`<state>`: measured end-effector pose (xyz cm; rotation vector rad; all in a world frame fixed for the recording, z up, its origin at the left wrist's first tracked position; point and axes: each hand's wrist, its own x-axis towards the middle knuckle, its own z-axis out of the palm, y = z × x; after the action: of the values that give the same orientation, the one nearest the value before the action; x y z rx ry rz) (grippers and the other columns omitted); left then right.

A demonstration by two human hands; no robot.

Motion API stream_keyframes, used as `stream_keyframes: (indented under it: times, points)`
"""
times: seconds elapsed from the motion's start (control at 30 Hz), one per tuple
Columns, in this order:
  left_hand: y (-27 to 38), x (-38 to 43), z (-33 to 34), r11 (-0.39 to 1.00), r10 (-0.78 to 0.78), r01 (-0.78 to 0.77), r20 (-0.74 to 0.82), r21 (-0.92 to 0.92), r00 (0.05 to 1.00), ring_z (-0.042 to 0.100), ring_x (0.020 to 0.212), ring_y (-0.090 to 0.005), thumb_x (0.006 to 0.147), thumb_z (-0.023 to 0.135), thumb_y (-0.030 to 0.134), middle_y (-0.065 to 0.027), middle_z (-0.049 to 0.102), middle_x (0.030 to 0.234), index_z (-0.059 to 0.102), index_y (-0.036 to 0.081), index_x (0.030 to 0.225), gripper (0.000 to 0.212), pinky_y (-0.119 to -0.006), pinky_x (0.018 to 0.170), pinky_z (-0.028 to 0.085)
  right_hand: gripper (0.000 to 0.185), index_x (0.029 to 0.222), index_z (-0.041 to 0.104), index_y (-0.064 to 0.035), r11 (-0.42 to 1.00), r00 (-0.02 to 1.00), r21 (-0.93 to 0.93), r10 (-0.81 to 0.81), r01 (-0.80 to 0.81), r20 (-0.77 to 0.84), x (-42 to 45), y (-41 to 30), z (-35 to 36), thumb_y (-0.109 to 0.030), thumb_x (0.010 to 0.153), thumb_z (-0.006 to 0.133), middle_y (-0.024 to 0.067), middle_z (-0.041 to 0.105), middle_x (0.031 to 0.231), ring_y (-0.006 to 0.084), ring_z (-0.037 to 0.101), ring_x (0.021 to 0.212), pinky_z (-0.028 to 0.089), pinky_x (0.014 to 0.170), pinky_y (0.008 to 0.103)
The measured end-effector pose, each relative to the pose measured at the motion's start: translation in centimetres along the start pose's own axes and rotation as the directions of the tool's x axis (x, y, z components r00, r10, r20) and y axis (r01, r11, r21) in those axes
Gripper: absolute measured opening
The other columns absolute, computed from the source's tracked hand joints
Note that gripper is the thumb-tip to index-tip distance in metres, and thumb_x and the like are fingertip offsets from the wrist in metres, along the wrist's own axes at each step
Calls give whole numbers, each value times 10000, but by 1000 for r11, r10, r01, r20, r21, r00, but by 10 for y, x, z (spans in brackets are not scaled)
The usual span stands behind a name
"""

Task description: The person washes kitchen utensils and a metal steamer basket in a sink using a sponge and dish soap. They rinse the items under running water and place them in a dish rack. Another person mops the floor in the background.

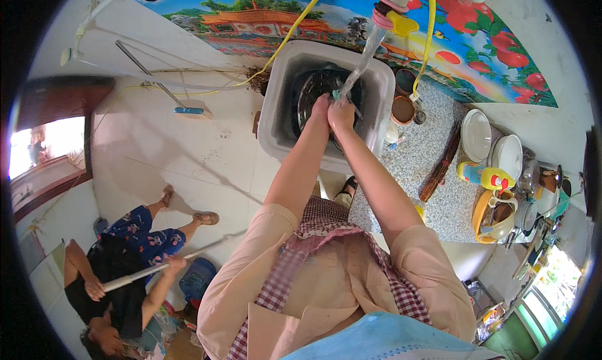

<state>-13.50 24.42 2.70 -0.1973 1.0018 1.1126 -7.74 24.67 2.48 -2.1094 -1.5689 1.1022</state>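
Both my hands are low inside a pale grey sink (pixel 327 160), side by side under running water (pixel 361 68). A dark, glossy round vessel (pixel 305 94) lies in the sink around them. My left hand (pixel 320 107) is by the vessel's inside, its fingers mostly hidden. Closed around a small green item (pixel 336 95), my right hand (pixel 341 115) sits where the stream lands; what the item is cannot be made out. Above, the tap with a yellow lever handle (pixel 402 24) is running.
Right of the sink, a speckled counter (pixel 404 172) bears brown pots (pixel 403 109), a bundled-twig brush (pixel 440 165), white bowls (pixel 476 135) and a yellow detergent bottle (pixel 487 175). Yellow hose (pixel 301 19) hangs at the wall. A broom (pixel 189 110) and another person (pixel 113 270) holding a pole are left.
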Motion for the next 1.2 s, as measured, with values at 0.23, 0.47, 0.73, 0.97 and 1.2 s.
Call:
stream_keyframes:
  times: [0.23, 0.47, 0.73, 0.97, 1.2]
  points:
    - [-19, -42, 15, 947, -90, 138, 174, -291, 981, 558, 821, -215, 876, 386, 365, -67, 582, 862, 556, 83, 931, 333, -362, 745, 442, 378, 1143, 472, 9, 937, 943, -124, -332, 327, -27, -16, 27, -21, -127, 791, 436, 246, 467, 1055, 387, 430, 959, 352, 838, 427]
    - [-30, -26, -43, 961, -101, 181, 345, -209, 933, 560, 830, -194, 854, 486, 286, -61, 591, 917, 551, 77, 959, 243, -330, 767, 455, 264, 954, 549, 50, 697, 751, -358, -660, 621, 15, -56, 23, -25, -92, 733, 522, 181, 462, 1068, 347, 423, 993, 387, 799, 380]
    - [-35, -39, -58, 952, -154, 196, 184, -236, 971, 555, 657, -107, 855, 492, 362, -28, 569, 802, 515, 95, 951, 284, -214, 507, 467, 326, 744, 582, -2, 925, 983, 379, -69, 1, 167, -22, 16, -32, -326, 779, 559, 156, 583, 680, 266, 570, 643, 420, 585, 365]
    - [-35, -60, -56, 995, -50, 27, 250, 97, 967, 558, 667, -129, 863, 448, 412, -31, 567, 827, 513, 77, 961, 355, -246, 555, 483, 468, 824, 562, -36, 659, 753, 507, 142, -556, 642, -54, 18, -58, -501, 781, 539, 22, 586, 754, 151, 537, 665, 434, 606, 304]
    - [-40, -63, -40, 944, 87, -55, -84, 325, 993, 558, 856, -275, 864, 327, 509, -106, 576, 958, 530, 13, 1021, 557, -429, 688, 454, 390, 1109, 490, -59, 565, 795, 673, -47, -478, 605, -69, 23, -54, -255, 794, 608, 35, 544, 1042, 152, 505, 952, 404, 791, 310]
